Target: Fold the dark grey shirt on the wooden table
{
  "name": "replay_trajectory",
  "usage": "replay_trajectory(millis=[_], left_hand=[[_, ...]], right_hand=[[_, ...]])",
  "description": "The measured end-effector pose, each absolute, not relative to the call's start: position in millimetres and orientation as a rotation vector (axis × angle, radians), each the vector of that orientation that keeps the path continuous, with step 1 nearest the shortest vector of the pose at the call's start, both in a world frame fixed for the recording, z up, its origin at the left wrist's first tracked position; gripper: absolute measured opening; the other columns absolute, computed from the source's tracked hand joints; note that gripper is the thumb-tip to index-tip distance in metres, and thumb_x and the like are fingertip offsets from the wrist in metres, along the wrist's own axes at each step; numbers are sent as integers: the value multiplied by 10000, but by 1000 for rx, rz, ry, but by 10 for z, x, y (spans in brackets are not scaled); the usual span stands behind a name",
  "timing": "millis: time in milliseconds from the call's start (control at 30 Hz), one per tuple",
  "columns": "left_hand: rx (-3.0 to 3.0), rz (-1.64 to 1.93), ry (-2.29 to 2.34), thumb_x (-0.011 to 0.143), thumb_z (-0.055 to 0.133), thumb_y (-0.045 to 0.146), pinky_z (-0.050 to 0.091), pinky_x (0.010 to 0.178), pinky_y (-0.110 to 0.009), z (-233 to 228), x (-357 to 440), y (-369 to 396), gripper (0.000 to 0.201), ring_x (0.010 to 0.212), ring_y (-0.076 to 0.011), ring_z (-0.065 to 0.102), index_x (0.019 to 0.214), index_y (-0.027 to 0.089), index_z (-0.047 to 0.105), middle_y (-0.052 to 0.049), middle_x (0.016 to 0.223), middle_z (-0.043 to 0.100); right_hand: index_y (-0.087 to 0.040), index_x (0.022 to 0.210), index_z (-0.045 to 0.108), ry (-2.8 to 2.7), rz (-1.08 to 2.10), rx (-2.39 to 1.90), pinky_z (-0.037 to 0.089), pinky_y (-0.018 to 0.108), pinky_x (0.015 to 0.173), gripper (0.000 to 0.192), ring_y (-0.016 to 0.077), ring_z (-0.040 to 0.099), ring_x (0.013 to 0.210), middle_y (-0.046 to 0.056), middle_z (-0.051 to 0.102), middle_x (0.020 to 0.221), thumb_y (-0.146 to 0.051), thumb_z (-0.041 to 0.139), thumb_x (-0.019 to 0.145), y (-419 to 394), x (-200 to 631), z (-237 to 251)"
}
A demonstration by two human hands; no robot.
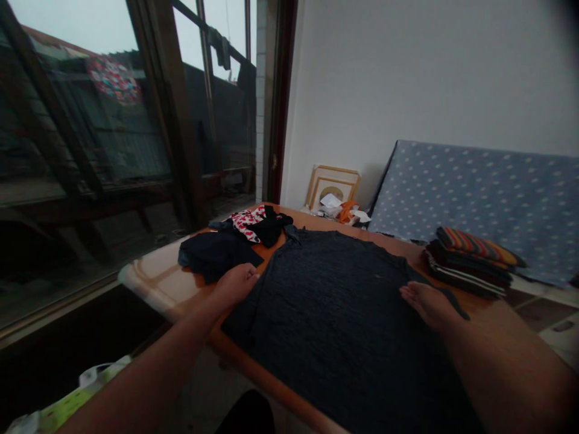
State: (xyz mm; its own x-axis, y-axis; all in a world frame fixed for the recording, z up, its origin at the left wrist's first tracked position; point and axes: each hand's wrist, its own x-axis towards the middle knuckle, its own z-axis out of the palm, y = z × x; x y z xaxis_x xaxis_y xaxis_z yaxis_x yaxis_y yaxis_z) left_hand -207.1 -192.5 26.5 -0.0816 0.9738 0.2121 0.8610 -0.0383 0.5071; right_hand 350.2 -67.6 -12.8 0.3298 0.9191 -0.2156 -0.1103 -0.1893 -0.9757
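A dark grey long-sleeved shirt (335,301) lies spread over the wooden table, its collar end away from me and its lower part towards me. My left hand (237,282) is at the shirt's left edge with the fingers curled closed; whether they pinch the cloth is hidden. Over the right side of the shirt, by its sleeve, my right hand (427,301) is open, fingers stretched out and palm turned inward. I cannot tell whether it touches the fabric.
Dark clothes (215,253) and a red-and-white patterned garment (248,223) lie at the table's (154,274) left end. A folded stack (470,262) with a striped top piece stands at right. Behind are a framed picture (335,181), a starred blue cloth (479,193) and glass doors (113,120).
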Motion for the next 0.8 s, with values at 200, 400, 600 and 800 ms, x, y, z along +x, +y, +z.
replay_trajectory(millis=[200,400,600,800], left_hand=[[2156,613,2118,855,597,355,435,818,-344,301,-1916,-2368,197,952,-267,608,985,234,682,-102,1007,640],[2032,592,2261,826,636,421,422,802,-362,428,-1874,-2560,199,945,-299,608,851,224,621,-106,956,638],[1952,543,2293,783,670,522,414,848,-400,427,-1865,-2801,313,1008,-352,593,760,218,598,-123,906,644],[1866,713,2246,753,671,320,404,908,-465,383,-1827,-2888,154,1053,-388,576,695,206,586,-150,911,654]], right_hand=[[-162,1016,582,-727,1247,-1448,626,344,790,186,211,730,848,135,698,927,-140,629,838,-875,3773,107],[-177,1000,650,-833,1122,-1552,604,318,613,238,218,716,717,115,716,839,-237,707,777,-1342,3786,270],[-168,1011,688,-978,1076,-1483,577,301,588,290,207,699,704,111,719,829,-347,698,784,-2071,3409,301],[-168,1078,684,-1077,1030,-1440,553,295,601,409,191,684,699,93,725,853,-451,704,784,-2603,2930,329]])
